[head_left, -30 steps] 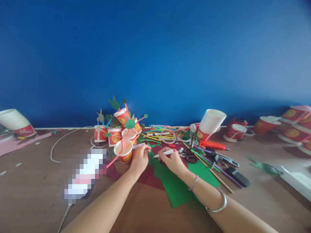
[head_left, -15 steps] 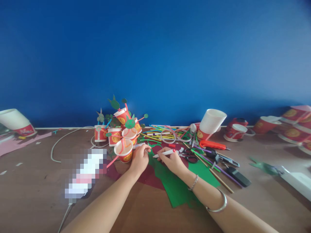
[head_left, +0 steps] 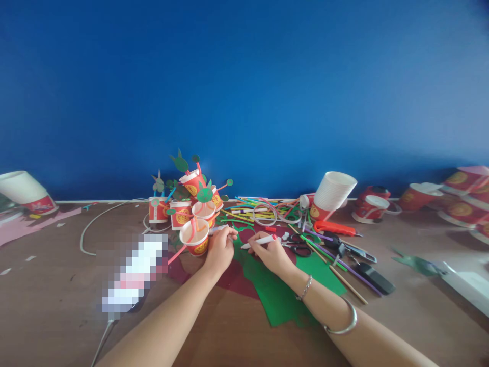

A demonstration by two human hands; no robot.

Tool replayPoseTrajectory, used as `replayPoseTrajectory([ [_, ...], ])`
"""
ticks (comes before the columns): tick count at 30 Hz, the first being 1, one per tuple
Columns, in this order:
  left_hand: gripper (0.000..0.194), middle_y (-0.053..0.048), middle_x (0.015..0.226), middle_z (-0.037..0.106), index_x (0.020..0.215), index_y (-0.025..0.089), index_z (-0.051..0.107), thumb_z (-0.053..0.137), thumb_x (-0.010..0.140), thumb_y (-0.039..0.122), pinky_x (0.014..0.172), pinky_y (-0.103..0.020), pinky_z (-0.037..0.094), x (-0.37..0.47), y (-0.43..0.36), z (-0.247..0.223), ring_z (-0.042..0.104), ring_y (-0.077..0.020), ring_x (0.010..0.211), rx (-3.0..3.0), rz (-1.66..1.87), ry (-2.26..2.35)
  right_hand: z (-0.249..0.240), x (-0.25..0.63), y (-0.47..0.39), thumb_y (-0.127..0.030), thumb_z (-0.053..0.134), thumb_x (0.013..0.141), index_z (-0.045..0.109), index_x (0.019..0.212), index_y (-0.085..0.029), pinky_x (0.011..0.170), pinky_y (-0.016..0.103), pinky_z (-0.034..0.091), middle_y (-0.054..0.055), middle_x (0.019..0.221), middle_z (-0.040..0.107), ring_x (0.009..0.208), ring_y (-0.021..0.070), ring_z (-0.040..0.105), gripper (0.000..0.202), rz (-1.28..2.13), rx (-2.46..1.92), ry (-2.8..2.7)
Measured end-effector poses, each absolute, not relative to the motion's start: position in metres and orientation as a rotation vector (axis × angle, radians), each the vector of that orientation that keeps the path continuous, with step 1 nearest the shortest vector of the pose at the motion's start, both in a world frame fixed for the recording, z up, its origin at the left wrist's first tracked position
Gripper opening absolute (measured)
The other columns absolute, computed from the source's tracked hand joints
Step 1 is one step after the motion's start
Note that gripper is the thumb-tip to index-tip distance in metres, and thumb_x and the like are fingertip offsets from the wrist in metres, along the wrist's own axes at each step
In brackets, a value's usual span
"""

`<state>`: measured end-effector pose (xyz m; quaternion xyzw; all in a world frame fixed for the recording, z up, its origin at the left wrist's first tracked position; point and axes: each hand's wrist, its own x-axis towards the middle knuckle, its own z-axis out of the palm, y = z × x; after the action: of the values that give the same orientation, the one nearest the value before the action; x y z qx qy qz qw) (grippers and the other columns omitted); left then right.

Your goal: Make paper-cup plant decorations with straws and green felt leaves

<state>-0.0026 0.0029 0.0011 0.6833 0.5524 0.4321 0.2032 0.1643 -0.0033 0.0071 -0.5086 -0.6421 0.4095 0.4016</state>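
Note:
My right hand [head_left: 274,253] is closed round a white marker [head_left: 263,241] with a red end, its pale tip pointing left above green paper [head_left: 294,290]. My left hand [head_left: 222,247] is curled, thumb and fingers drawn together; whatever they may hold is too small to make out. A whitish, pen-like thing [head_left: 218,230] shows partly behind its fingers. Beside that hand, on its left, stands a red and white paper cup [head_left: 195,238] with a pink straw. Dark red paper [head_left: 233,282] lies under the left wrist and partly beneath the green sheet.
Several paper cups [head_left: 181,216] with straws and green paper cutouts cluster at left. Straws [head_left: 244,209], rings, scissors [head_left: 301,248] and an orange-handled cutter [head_left: 336,229] lie behind and right. A tall cup stack [head_left: 334,196] leans near the blue wall [head_left: 244,102]. A blurred-out device with a cable lies left.

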Motion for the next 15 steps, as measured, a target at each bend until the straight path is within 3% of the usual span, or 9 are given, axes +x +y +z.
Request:
replayPoseTrajectory([
  [15, 0.028, -0.003, 0.077, 0.066, 0.082, 0.019, 0.058, 0.039, 0.075, -0.001, 0.076, -0.032, 0.048, -0.0024, 0.0024, 0.0035, 0.061, -0.0171, 0.082, 1.923, 1.187, 1.552, 0.0074, 0.1645, -0.0038, -0.032, 0.053, 0.079, 0.060, 0.074, -0.021, 0.052, 0.024, 0.042, 0.001, 0.064, 0.066, 0.058, 0.0157, 0.059, 0.014, 1.020, -1.299, -1.629],
])
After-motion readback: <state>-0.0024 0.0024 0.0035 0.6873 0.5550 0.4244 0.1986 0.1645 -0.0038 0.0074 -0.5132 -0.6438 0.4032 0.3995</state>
